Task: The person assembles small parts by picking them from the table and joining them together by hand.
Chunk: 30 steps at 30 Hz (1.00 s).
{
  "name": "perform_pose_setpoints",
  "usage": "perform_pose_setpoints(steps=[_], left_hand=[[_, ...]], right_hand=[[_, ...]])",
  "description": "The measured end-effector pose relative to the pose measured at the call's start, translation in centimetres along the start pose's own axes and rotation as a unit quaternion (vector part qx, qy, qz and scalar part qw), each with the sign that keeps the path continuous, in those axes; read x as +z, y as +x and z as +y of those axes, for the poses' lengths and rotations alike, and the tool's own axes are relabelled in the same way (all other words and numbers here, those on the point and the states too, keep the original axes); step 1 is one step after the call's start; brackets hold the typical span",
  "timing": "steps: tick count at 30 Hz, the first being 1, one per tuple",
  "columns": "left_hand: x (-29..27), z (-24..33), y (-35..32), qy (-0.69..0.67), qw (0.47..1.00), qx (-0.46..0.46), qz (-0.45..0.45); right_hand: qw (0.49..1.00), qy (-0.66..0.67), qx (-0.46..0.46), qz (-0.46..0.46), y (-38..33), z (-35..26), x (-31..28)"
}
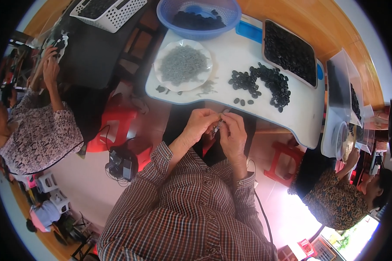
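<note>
Both of my hands meet just in front of the white table's near edge (196, 99). The fingers of my left hand (201, 123) are pinched together, and those of my right hand (233, 132) close in against them. Between the fingertips is something small that I cannot make out. On the table, a white plate (160, 82) holds a heap of small clear grey pieces (183, 65). To its right lie loose black oval pieces (274, 85), several of them apart from the rest near the edge.
A blue basin (199, 31) with black pieces stands at the back, and a tray of black ovals (288, 52) at the back right. People work at the left (39, 135) and right (335, 195). Red stools (113, 124) and a black device (122, 163) stand near me.
</note>
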<state>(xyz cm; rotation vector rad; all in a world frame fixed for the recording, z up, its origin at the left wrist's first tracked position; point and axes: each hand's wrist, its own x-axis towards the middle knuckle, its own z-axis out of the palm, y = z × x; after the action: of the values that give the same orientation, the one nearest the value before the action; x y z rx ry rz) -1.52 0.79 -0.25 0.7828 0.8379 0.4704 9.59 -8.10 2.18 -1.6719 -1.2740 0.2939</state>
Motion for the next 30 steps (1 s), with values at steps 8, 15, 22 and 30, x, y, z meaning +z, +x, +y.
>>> perform_pose_setpoints(steps=[8,15,22,30], left_hand=[[-0.5,-0.4,0.0,-0.018,0.999,-0.020,-0.027],[-0.5,0.4,-0.2,0.352,0.897,0.244,0.113],[-1.7,1.0,0.4,0.490,0.773,0.349,0.199],[-0.4,2.3,2.4,0.584,0.693,0.379,0.186]], right_hand=[[0.998,-0.036,-0.038,0.017,-0.2,1.0,0.7],[0.998,0.015,0.069,-0.001,-1.2,1.7,0.6],[0.988,0.064,0.139,0.006,-1.0,0.9,0.3],[0.988,0.063,0.140,0.009,-1.0,1.0,0.3]])
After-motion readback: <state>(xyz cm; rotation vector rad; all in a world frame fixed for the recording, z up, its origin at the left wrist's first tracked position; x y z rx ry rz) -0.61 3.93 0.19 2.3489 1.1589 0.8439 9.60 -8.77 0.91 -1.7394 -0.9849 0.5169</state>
